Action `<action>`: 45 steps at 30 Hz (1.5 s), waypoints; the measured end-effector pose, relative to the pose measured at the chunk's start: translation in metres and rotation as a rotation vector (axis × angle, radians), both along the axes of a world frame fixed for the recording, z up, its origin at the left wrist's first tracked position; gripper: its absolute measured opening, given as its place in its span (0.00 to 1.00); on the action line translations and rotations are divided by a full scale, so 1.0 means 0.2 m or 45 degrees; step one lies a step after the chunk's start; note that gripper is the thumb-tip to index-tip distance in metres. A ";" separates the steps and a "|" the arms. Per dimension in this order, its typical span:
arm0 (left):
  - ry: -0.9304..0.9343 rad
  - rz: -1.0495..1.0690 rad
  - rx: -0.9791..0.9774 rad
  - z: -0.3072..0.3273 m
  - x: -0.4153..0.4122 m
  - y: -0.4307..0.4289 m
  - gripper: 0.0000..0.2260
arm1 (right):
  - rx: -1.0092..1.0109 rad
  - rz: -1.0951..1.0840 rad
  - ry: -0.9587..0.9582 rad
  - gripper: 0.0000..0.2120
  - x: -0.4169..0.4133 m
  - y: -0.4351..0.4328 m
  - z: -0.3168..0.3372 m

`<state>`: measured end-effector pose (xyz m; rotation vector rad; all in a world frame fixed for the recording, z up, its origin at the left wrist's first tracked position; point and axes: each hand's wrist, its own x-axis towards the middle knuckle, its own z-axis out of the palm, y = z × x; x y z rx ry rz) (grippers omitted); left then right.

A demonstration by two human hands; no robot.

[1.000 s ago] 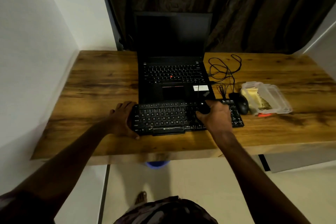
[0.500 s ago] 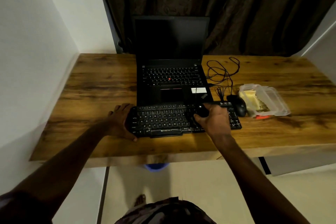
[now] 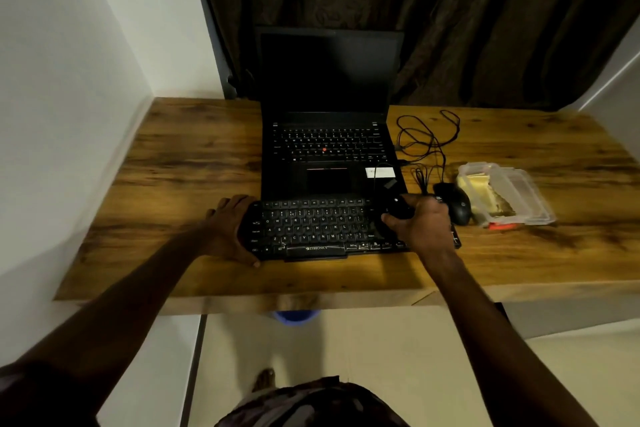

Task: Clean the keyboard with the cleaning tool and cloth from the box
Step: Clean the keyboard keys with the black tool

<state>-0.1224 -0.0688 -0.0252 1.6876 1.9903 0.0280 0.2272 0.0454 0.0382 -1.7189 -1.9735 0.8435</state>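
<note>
A black keyboard (image 3: 311, 229) lies on the wooden desk in front of the laptop. My left hand (image 3: 230, 227) grips its left end, thumb at the front edge. Over the right part of the keys, my right hand (image 3: 424, 224) is closed around a small black cleaning tool (image 3: 398, 208), whose lower end touches the keys. At the right stands a clear plastic box (image 3: 519, 198) with its lid open and a yellowish cloth (image 3: 476, 189) inside.
An open black laptop (image 3: 329, 156) sits behind the keyboard, its screen dark. A black mouse (image 3: 459, 206) lies between keyboard and box, with tangled cables (image 3: 429, 146) behind it. A wall borders the desk on the left, a dark curtain behind.
My right hand with the tool has shifted slightly left and back over the right side of the keys. My left hand keeps its hold on the keyboard's left end.
</note>
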 end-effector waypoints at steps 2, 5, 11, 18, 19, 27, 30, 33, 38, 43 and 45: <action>0.002 -0.001 -0.010 0.00 0.00 0.00 0.69 | 0.023 0.025 -0.048 0.26 0.03 0.03 0.02; 0.025 -0.008 -0.017 0.01 0.01 0.01 0.70 | 0.002 0.150 -0.150 0.24 0.03 0.04 0.06; 0.032 -0.010 -0.016 0.01 0.01 0.01 0.70 | -0.097 0.444 -0.160 0.23 -0.11 0.02 0.06; 0.018 -0.011 -0.020 0.02 0.02 0.01 0.71 | -0.092 0.462 -0.251 0.21 -0.08 0.03 0.09; 0.014 -0.008 -0.021 0.02 0.01 0.01 0.72 | -0.087 0.448 -0.297 0.20 -0.07 0.05 0.09; -0.011 0.006 -0.010 0.02 0.01 0.01 0.72 | -0.125 0.505 -0.262 0.23 -0.24 -0.02 0.08; 0.000 0.006 0.004 0.01 0.01 0.00 0.69 | 0.069 0.446 -0.232 0.21 -0.26 -0.01 0.07; 0.002 0.007 0.013 0.00 0.01 0.00 0.70 | 0.101 0.463 -0.209 0.20 -0.26 0.00 0.07; -0.018 0.002 0.021 -0.01 0.00 0.00 0.69 | -0.100 0.589 -0.207 0.20 -0.22 0.02 0.10; -0.028 0.008 0.019 -0.01 0.00 0.00 0.69 | -0.178 0.678 -0.184 0.20 -0.22 0.09 0.13; -0.024 0.006 0.028 -0.01 0.00 0.00 0.68 | -0.155 0.658 -0.170 0.20 -0.23 0.09 0.12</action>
